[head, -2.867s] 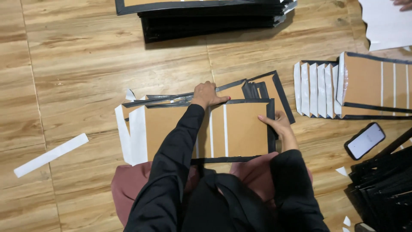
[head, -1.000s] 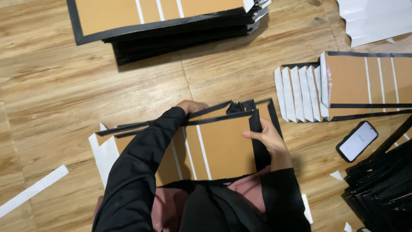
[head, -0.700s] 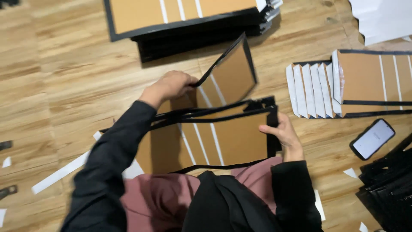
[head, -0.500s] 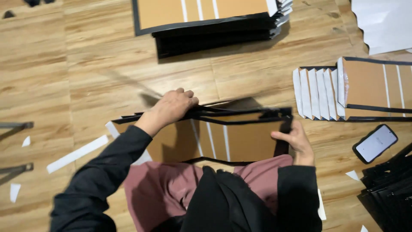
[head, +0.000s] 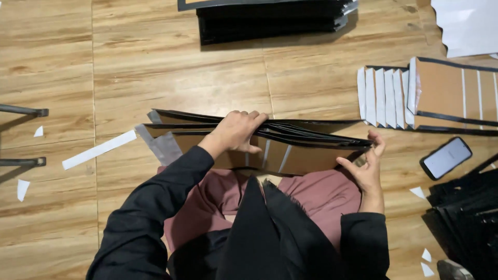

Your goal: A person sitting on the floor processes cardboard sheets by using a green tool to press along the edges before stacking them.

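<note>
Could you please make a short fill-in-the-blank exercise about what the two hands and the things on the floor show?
1. The left hand grips the top edge of a stack of ____ panels.
2. The right hand holds the stack at its ____ end.
3. A phone lies on the wooden ____.
4. A long white paper strip lies to the ____ of the stack.

Missing words: cardboard; right; floor; left

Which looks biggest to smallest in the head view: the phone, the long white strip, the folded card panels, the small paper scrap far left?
1. card panels
2. white strip and phone, too alike to rank
3. paper scrap
</note>
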